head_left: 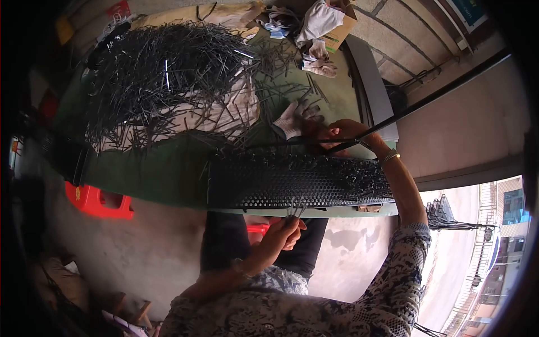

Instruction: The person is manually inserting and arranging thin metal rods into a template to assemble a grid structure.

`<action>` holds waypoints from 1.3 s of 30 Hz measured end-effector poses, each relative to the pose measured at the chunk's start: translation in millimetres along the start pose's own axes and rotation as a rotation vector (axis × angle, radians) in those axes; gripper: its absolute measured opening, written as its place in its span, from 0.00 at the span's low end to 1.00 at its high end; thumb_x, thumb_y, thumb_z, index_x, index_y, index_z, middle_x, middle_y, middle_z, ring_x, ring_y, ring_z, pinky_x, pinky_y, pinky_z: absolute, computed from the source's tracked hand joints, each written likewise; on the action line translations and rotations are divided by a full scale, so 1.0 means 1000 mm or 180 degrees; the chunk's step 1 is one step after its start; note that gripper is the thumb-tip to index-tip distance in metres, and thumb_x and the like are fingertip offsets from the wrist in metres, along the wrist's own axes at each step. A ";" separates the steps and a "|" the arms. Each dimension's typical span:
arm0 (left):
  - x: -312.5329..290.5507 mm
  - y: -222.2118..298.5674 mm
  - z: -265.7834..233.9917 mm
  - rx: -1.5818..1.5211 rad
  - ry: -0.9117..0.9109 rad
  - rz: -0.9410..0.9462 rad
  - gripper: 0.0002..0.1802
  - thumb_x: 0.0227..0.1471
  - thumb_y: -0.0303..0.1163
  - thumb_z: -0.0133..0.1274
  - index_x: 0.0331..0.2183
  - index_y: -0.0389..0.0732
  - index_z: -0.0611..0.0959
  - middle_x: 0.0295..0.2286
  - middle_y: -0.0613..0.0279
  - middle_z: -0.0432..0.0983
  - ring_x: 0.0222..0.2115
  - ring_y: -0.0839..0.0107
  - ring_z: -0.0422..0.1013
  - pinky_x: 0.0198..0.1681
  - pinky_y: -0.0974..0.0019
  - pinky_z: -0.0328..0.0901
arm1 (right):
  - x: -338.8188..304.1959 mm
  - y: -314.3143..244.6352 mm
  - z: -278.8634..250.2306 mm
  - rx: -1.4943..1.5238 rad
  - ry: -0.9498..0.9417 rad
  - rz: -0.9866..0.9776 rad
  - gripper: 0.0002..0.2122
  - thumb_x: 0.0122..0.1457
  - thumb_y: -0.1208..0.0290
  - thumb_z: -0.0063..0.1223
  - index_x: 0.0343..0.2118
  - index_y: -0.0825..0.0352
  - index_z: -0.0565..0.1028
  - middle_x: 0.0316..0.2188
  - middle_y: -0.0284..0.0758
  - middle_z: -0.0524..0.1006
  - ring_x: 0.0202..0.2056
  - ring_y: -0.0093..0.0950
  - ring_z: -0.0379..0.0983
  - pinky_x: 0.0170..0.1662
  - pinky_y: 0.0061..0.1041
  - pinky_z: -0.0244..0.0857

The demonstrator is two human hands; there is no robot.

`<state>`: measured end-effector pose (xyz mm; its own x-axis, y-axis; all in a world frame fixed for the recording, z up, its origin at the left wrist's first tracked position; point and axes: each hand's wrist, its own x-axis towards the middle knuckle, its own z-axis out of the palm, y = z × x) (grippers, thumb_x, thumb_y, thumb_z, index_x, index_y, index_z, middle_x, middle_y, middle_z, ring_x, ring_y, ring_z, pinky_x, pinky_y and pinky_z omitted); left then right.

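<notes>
My left hand (283, 237) is closed near the front edge of the green table. Several thin bent metal wire pieces (295, 208) stick up from its fingers, before a black perforated metal panel (269, 182). That panel lies along the table edge, with dark bits thick along its far side and right end. My right hand (347, 130) reaches over the panel's right part, its fingers curled. A long black rod (443, 94) slants down from the upper right and crosses by this hand; whatever the fingers hold is unclear. Beside them lies a grey-white work glove (295, 119).
A large heap of thin black strips (163, 73) covers the left of the green table (174, 174), partly on pale cloth (241, 101). A cardboard box (341, 33) and more gloves (319, 59) sit at the back. A red stool (98, 201) stands below left.
</notes>
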<state>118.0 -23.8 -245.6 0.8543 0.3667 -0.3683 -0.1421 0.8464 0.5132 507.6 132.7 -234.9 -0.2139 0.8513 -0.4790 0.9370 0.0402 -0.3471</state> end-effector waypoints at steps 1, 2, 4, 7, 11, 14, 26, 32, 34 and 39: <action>-0.001 0.000 -0.001 -0.0024 0.0046 0.0089 0.20 0.66 0.46 0.38 0.36 0.39 0.75 0.17 0.76 0.56 0.15 0.85 0.50 0.19 0.77 0.47 | 0.004 -0.008 -0.001 -0.0007 -0.0028 -0.0059 0.12 0.52 0.63 0.56 0.30 0.68 0.76 0.31 0.40 0.78 0.35 0.29 0.74 0.38 0.30 0.64; -0.001 -0.001 -0.001 -0.0037 0.0082 0.0113 0.20 0.66 0.46 0.38 0.36 0.39 0.75 0.17 0.76 0.56 0.15 0.85 0.50 0.19 0.77 0.47 | 0.000 -0.020 -0.005 0.0096 0.0246 -0.0248 0.10 0.53 0.65 0.55 0.29 0.69 0.75 0.31 0.41 0.77 0.35 0.31 0.74 0.38 0.30 0.65; 0.003 -0.002 0.003 0.0272 0.0320 0.0508 0.20 0.65 0.46 0.39 0.36 0.39 0.76 0.17 0.75 0.57 0.15 0.84 0.50 0.20 0.77 0.48 | 0.000 -0.015 -0.003 0.0213 0.0533 -0.0391 0.09 0.53 0.67 0.53 0.27 0.70 0.75 0.30 0.42 0.77 0.34 0.32 0.74 0.38 0.31 0.65; 0.006 -0.001 0.002 0.0406 0.0383 0.0525 0.20 0.65 0.46 0.40 0.36 0.39 0.76 0.18 0.75 0.58 0.15 0.84 0.51 0.19 0.77 0.49 | 0.013 0.019 0.002 -0.0192 0.1439 -0.0838 0.08 0.57 0.71 0.51 0.37 0.69 0.75 0.30 0.40 0.76 0.38 0.35 0.75 0.41 0.31 0.68; 0.008 0.003 -0.004 0.0251 0.0208 0.0221 0.21 0.65 0.46 0.41 0.37 0.38 0.77 0.18 0.75 0.57 0.15 0.85 0.51 0.18 0.78 0.48 | 0.010 0.013 -0.009 0.0831 0.1748 -0.0436 0.06 0.56 0.75 0.51 0.36 0.69 0.73 0.27 0.39 0.75 0.34 0.30 0.74 0.39 0.26 0.67; 0.007 0.003 -0.006 0.0230 0.0185 0.0187 0.20 0.65 0.45 0.42 0.38 0.37 0.77 0.18 0.75 0.57 0.15 0.86 0.50 0.18 0.78 0.46 | 0.005 -0.005 -0.014 0.0722 0.2565 -0.0010 0.05 0.58 0.73 0.47 0.35 0.67 0.71 0.27 0.45 0.76 0.31 0.40 0.76 0.34 0.34 0.68; 0.004 0.004 0.010 -0.0187 0.0326 0.0385 0.17 0.65 0.42 0.42 0.38 0.37 0.74 0.17 0.73 0.57 0.15 0.85 0.50 0.18 0.78 0.47 | -0.022 -0.052 -0.049 0.0173 0.2267 0.0956 0.19 0.61 0.53 0.50 0.45 0.63 0.77 0.32 0.41 0.79 0.35 0.32 0.76 0.39 0.30 0.69; 0.006 0.010 0.017 0.0006 0.0510 0.0643 0.14 0.63 0.40 0.47 0.37 0.38 0.75 0.18 0.70 0.63 0.16 0.85 0.51 0.20 0.79 0.50 | -0.079 -0.069 -0.020 0.2010 0.4691 -0.0048 0.19 0.64 0.56 0.48 0.37 0.72 0.77 0.23 0.31 0.75 0.25 0.19 0.68 0.31 0.20 0.63; 0.006 0.006 0.009 0.0073 0.0643 0.0806 0.13 0.62 0.40 0.47 0.38 0.39 0.76 0.20 0.67 0.68 0.16 0.85 0.52 0.19 0.78 0.50 | -0.113 -0.150 -0.004 0.2380 0.4727 0.0148 0.18 0.66 0.58 0.46 0.40 0.72 0.77 0.20 0.27 0.71 0.23 0.15 0.65 0.29 0.16 0.59; 0.009 -0.005 0.018 0.0151 0.0463 0.0797 0.14 0.62 0.41 0.47 0.38 0.39 0.77 0.21 0.65 0.72 0.15 0.87 0.53 0.18 0.79 0.49 | -0.160 -0.224 0.091 0.2725 0.2811 0.0416 0.15 0.63 0.61 0.53 0.39 0.71 0.77 0.25 0.28 0.73 0.26 0.15 0.66 0.29 0.16 0.59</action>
<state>135.6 -32.1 -237.2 0.7146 0.6162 -0.3312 -0.3130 0.7050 0.6364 307.2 -60.0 -154.0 0.4384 0.8977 0.0430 0.3838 -0.1438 -0.9122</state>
